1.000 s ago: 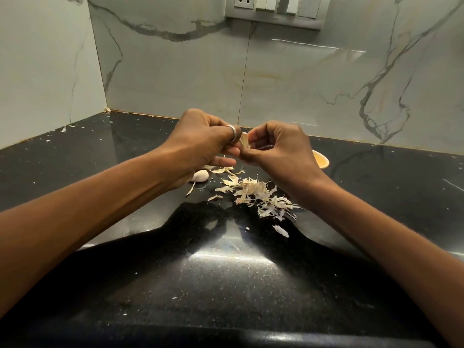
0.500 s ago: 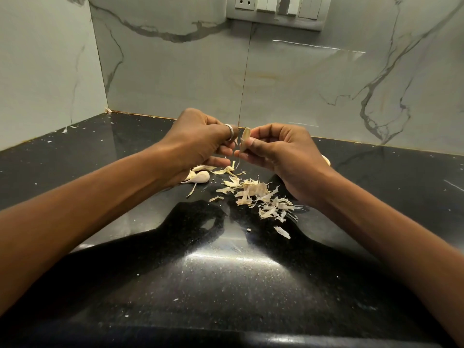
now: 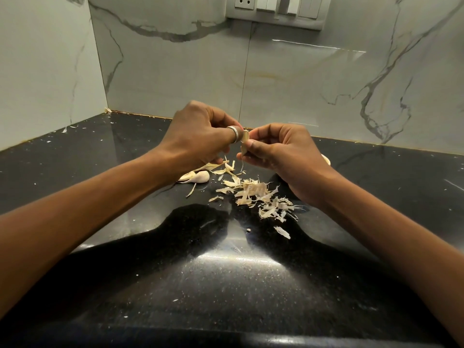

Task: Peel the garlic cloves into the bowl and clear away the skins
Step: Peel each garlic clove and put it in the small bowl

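Above the black counter [image 3: 226,285] both my hands hold one pale garlic clove [image 3: 245,139]. My left hand [image 3: 200,139], with a silver ring, pinches its upper end. My right hand [image 3: 281,151] pinches the lower part, and a thin strip of skin hangs below it. A pile of papery garlic skins [image 3: 258,194] lies on the counter under my hands. Unpeeled cloves [image 3: 198,177] lie under my left wrist. A sliver of the pale bowl [image 3: 326,160] peeks out behind my right hand, mostly hidden.
Marble-patterned walls [image 3: 301,84] close the corner at back and left. A switch and socket panel [image 3: 276,11] is on the back wall. Small skin flecks [image 3: 282,232] are scattered over the counter.
My hands have risen slightly and moved closer together. The clove sits more upright between them, and my right hand now covers more of the bowl.
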Tool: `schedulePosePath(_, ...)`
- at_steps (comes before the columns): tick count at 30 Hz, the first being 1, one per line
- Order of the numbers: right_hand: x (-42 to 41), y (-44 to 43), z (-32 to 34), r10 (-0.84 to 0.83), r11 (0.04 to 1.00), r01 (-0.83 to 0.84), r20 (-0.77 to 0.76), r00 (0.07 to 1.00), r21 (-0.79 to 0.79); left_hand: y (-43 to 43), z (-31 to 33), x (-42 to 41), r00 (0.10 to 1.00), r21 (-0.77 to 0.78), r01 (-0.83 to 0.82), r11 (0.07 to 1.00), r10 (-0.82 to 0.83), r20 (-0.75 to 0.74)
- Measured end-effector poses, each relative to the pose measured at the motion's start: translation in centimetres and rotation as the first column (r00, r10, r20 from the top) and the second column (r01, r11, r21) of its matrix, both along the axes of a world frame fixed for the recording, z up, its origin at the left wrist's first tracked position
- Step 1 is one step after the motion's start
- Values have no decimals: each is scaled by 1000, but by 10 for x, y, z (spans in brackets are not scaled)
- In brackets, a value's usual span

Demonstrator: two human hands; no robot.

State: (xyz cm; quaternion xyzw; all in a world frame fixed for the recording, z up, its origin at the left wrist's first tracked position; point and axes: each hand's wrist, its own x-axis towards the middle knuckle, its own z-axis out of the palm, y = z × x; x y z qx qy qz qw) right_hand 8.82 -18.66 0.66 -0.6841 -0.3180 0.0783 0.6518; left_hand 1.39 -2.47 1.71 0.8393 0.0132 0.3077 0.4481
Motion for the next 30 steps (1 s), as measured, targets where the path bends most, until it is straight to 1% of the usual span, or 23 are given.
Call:
schedulePosePath(7,3,0,-4,-45,988,77,234,971,-130,1,-2,0,998,151,-17,988,8,63)
schedulePosePath(12,1,-1,-3,-33,987,76,288,957,-141,2,-2,0,995,212,-26,977,6,97)
schedulePosePath(18,2,0,-5,-51,971,144,418,907,-192,2,-2,0,996,252,-13,968,-10,91)
schedulePosePath(23,2,1,-7,-69,954,208,514,855,-217,1,-6,1,997,239,-7,971,-11,73)
schedulePosePath(30,-1,2,-8,-80,950,228,540,838,-212,-3,-9,1,997,190,-29,981,16,70)
